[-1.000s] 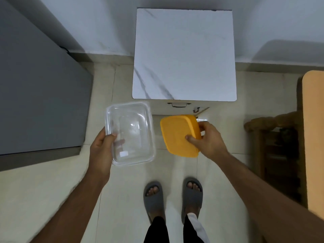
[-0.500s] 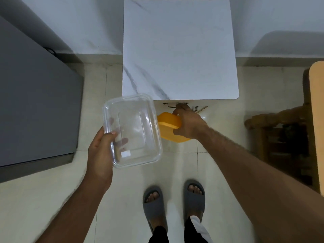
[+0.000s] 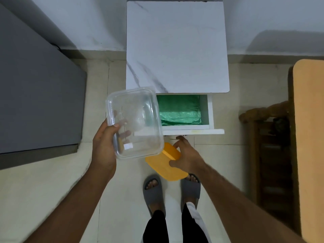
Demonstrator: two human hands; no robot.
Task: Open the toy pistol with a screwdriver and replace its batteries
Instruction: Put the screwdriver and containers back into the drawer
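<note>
Drawer is the landmark for everything that follows: it stands pulled out of the front of the white marble-topped cabinet, and a green lining shows on its floor. To the left of the drawer, the left hand holds a clear plastic container by its near left corner, thumb curled over the rim and fingers seen through the bottom, so the hand is clamped on it; the container's far right corner overlaps the drawer's left end from this view, and nothing plainly shows inside it beyond a small white label. Just below the drawer's front panel, the right hand grips an orange lid, thumb on top and fingers wrapped round the far edge, so it too is clamped; the lid's long axis runs roughly from the drawer front down toward the person's feet. The right hand is the nearer of the two to the drawer opening, which lies straight ahead of it and slightly up. The toy pistol, the screwdriver and the batteries are not in view anywhere; whether any lies in the drawer's hidden part I cannot tell. My judgement is that the task proper has not begun and the next move turns on that open drawer, either for stowing the box or fetching from it. Counted: one drawer, one cabinet, one container, one lid, two hands, both occupied.
</note>
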